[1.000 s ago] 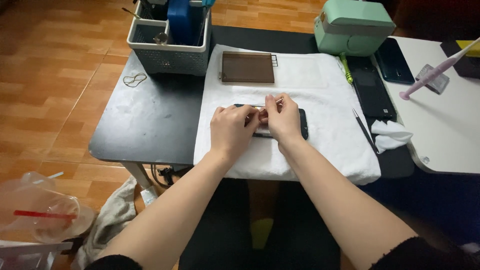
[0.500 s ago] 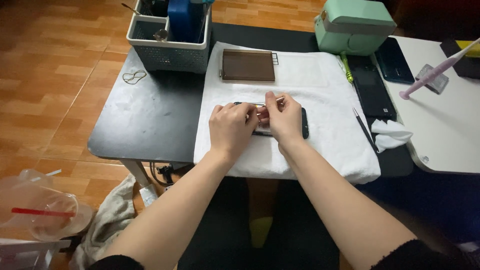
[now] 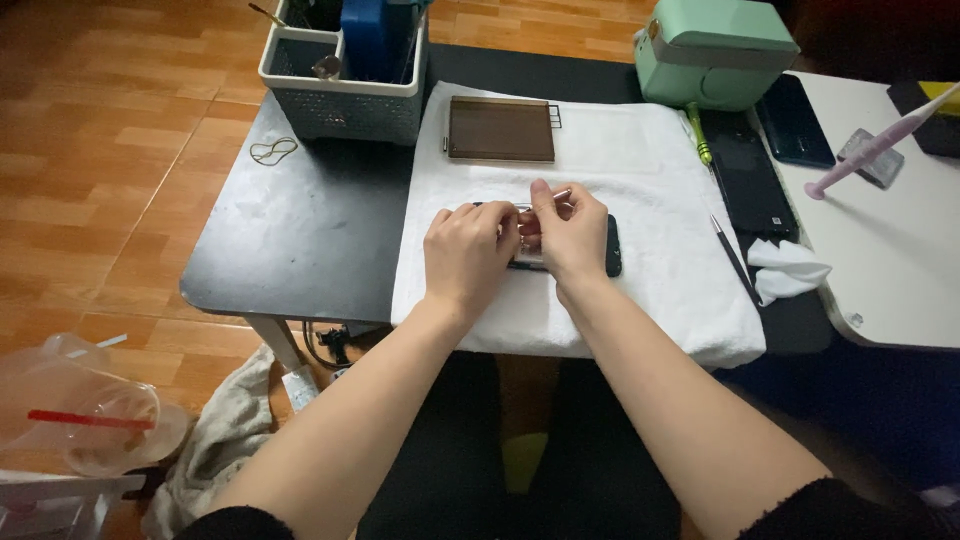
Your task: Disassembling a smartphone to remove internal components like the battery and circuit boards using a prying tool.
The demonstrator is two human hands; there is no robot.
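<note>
Dark phone (image 3: 600, 245) lies on the white towel (image 3: 640, 170) mid-desk, long axis left-right, directly under both our hands, left hand (image 3: 468, 250) and right hand (image 3: 568, 232) equally near, fingertips pinching a small silvery part over it.

Even, soft indoor light, sharp focus, dim lower corners.

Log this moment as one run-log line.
left hand: on dark phone | right hand: on phone, pinching thin metal tool | phone: flat on white towel | brown tray: beyond hands
</note>
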